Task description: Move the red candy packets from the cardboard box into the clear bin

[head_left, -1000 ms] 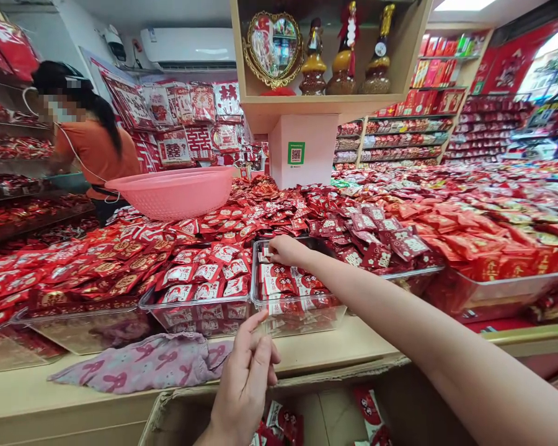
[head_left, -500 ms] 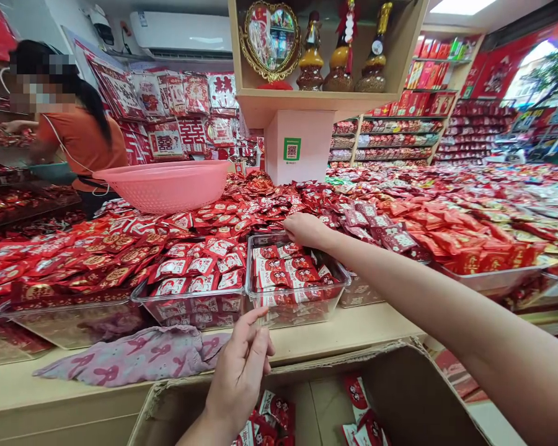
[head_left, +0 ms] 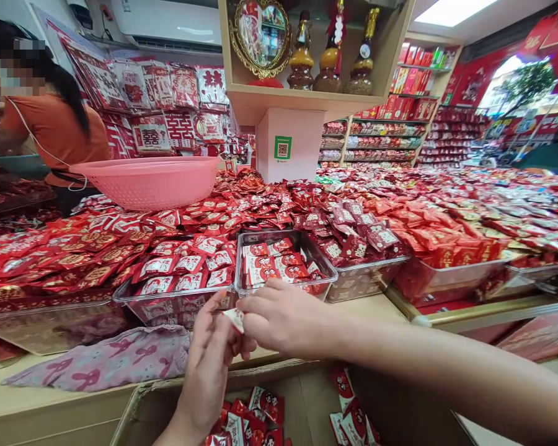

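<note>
My left hand (head_left: 210, 362) and my right hand (head_left: 283, 319) meet over the near rim of an open cardboard box (head_left: 302, 390). Between them is a small red-and-white candy packet (head_left: 235, 319), its white corner showing and the rest hidden by fingers. Both hands are closed on it. Just beyond stands a clear plastic bin (head_left: 286, 289) partly filled with similar packets (head_left: 279, 263). Loose red-and-white packets (head_left: 353, 421) lie inside the box below my hands.
More clear bins (head_left: 177, 297) heaped with red packets line the counter. A pink basket (head_left: 149, 183) rests on the heap at left. A pink patterned cloth (head_left: 106, 365) lies on the counter edge. A person in an orange top (head_left: 58, 130) stands behind at left.
My right hand has come back from the far edge of the clear bin to my left hand, where a packet now shows between them. The view has shifted slightly right.
</note>
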{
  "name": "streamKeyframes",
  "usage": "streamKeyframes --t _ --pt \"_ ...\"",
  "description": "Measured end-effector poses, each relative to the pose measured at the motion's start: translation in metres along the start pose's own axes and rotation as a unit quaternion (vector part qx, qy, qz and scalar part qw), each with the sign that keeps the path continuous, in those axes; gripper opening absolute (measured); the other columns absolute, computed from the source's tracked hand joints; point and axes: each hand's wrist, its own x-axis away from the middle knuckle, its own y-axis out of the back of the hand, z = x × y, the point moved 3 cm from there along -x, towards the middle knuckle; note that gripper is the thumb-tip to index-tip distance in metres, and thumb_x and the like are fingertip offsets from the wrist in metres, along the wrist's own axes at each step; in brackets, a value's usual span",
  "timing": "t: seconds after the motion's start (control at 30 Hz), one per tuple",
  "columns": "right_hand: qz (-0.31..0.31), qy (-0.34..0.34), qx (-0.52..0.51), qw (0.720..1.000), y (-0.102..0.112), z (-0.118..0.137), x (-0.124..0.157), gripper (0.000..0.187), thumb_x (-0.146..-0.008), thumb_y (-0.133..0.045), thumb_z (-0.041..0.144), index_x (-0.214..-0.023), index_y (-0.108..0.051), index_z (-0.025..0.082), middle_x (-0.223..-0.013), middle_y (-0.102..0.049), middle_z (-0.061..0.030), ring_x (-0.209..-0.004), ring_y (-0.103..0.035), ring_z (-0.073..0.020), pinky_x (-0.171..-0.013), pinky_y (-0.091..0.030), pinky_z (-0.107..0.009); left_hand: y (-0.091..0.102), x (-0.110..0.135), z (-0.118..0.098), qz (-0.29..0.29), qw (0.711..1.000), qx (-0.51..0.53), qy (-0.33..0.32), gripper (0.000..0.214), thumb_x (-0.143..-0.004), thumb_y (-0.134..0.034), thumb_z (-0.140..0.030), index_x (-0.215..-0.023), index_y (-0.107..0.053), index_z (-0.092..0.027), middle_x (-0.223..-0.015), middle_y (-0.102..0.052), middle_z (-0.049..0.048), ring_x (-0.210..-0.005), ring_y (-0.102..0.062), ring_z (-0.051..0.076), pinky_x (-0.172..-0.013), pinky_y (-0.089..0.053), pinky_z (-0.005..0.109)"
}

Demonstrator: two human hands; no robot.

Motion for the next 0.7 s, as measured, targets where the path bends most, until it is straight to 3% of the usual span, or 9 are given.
streamKeyframes --t 0.07,0.17,0.23,0.33,0.47,0.6,0.7 --pt "-0.02 -0.025 -0.07 0.997 -0.007 0.004 0.009 0.015 -0.083 -0.041 0.022 -0.081 -0.053 0.013 -0.095 -0.057 -0.0097 -0.087 -0.051 -0.0171 -0.074 -0.038 -0.03 0.002 -0.002 0.005 0.0 1.0 -0.027 0.008 0.036 -0.076 -0.055 -0.029 -0.11 -0.045 -0.026 -0.066 -0.055 -0.0051 -0.055 -0.053 0.009 -0.05 -0.044 0.019" --pt "-0.033 -0.096 -0.211 0.972 -0.016 -0.004 0.02 0.009 -0.077 -0.05 0.02 -0.079 -0.055 0.013 -0.101 -0.055 -0.0094 -0.091 -0.051 -0.0148 -0.076 -0.04 -0.025 0.0 -0.005 0.011 0.034 0.997 -0.076 0.004 0.02 -0.077 -0.053 -0.024 -0.097 -0.05 -0.022 -0.063 -0.055 -0.0052 -0.055 -0.053 0.008 -0.051 -0.043 0.018" --pt "0.006 -0.146 -0.285 0.947 -0.025 -0.01 0.024 0.008 -0.075 -0.053 0.019 -0.08 -0.056 0.014 -0.091 -0.059 -0.0066 -0.083 -0.055 -0.0129 -0.071 -0.042 -0.022 -0.001 -0.008 0.013 0.046 0.993 -0.107 0.002 0.015 -0.078 -0.052 -0.023 -0.093 -0.051 -0.021 -0.062 -0.056 -0.0055 -0.057 -0.053 0.008 -0.055 -0.043 0.018" --pt "0.106 -0.187 -0.33 0.919 -0.037 -0.013 0.026 0.013 -0.074 -0.054 0.019 -0.084 -0.058 0.014 -0.08 -0.063 -0.0033 -0.072 -0.057 -0.0119 -0.064 -0.042 -0.021 0.002 -0.012 0.009 0.016 0.992 -0.124 -0.011 0.014 -0.077 -0.052 -0.022 -0.091 -0.052 -0.02 -0.062 -0.057 -0.0054 -0.061 -0.053 0.008 -0.061 -0.043 0.019" --pt "0.169 -0.168 -0.267 0.934 -0.05 -0.015 0.023 0.018 -0.076 -0.048 0.014 -0.09 -0.06 0.013 -0.087 -0.064 -0.006 -0.079 -0.058 -0.0138 -0.07 -0.042 -0.023 0.011 -0.015 0.002 -0.046 0.993 -0.103 -0.013 0.016 -0.073 -0.055 -0.024 -0.088 -0.053 -0.018 -0.064 -0.057 -0.0045 -0.057 -0.053 0.008 -0.059 -0.045 0.022" --pt "0.216 -0.083 -0.15 0.961 -0.072 -0.011 0.014 0.032 -0.073 -0.055 0.024 -0.102 -0.054 0.01 -0.092 -0.062 -0.0126 -0.077 -0.059 -0.0206 -0.061 -0.045 -0.028 0.012 -0.017 0.003 -0.027 0.991 -0.129 -0.008 0.015 -0.073 -0.055 -0.023 -0.087 -0.054 -0.017 -0.065 -0.058 -0.0036 -0.054 -0.052 0.008 -0.056 -0.043 0.022" --pt "0.24 -0.032 -0.088 0.966 -0.092 -0.001 0.006 0.025 -0.078 -0.046 0.02 -0.1 -0.053 0.011 -0.087 -0.063 -0.0118 -0.068 -0.06 -0.0198 -0.052 -0.044 -0.027 0.011 -0.017 0.005 -0.012 0.987 -0.158 -0.015 0.015 -0.074 -0.053 -0.024 -0.088 -0.053 -0.018 -0.065 -0.057 -0.004 -0.054 -0.052 0.008 -0.055 -0.042 0.021"
